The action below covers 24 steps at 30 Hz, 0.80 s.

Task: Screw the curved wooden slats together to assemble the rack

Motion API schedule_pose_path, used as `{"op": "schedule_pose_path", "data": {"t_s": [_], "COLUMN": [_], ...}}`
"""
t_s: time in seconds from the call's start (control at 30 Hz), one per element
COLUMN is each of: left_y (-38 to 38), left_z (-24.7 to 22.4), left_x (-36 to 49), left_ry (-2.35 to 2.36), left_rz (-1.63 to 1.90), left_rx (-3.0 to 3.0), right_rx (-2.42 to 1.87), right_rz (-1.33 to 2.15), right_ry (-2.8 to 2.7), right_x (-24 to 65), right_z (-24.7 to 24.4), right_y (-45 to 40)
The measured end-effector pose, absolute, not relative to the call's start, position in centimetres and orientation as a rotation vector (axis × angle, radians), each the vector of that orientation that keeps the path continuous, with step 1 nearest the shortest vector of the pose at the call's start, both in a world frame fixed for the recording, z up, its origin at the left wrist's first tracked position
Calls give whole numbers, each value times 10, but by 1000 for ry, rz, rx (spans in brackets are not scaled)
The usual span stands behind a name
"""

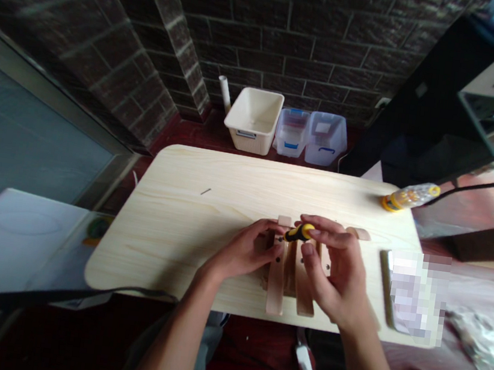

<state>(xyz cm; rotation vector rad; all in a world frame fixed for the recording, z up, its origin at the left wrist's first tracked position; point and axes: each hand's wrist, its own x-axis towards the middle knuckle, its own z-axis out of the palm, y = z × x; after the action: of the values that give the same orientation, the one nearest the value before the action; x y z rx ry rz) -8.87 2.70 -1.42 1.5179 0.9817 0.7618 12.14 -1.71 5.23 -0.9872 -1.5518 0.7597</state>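
A wooden piece with several curved slats [276, 286] lies near the front edge of the light wooden table [170, 217]. Dark round spots show on its slats. My left hand [250, 249] rests at its left side, fingers closed around the upper end of the left slat. In my right hand [339, 267] is a yellow and black screwdriver [299, 232], pinched by its handle and slanting down to the left, its lower end near a dark spot on the left slat. The tip is too small to make out.
A small dark rod [205, 191] lies on the table's left half. A curved wooden piece [359, 234], a clear bottle with yellow ends [409, 197] and a partly blurred phone-like object [405, 294] are at the right. Behind the table stand a cream bin [251, 140] and two clear boxes.
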Motion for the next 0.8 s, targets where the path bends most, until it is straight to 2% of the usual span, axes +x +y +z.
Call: {"op": "schedule_pose_path", "data": {"t_s": [0.8], "left_y": [27], "left_z": [-13], "left_x": [-88], "left_ry": [990], "left_rz": [752], "left_rx": [1507], "right_rx": [-983], "right_rz": [774], "right_ry": [-1563], "right_x": [121], "right_z": [52], "right_y": [-17]}}
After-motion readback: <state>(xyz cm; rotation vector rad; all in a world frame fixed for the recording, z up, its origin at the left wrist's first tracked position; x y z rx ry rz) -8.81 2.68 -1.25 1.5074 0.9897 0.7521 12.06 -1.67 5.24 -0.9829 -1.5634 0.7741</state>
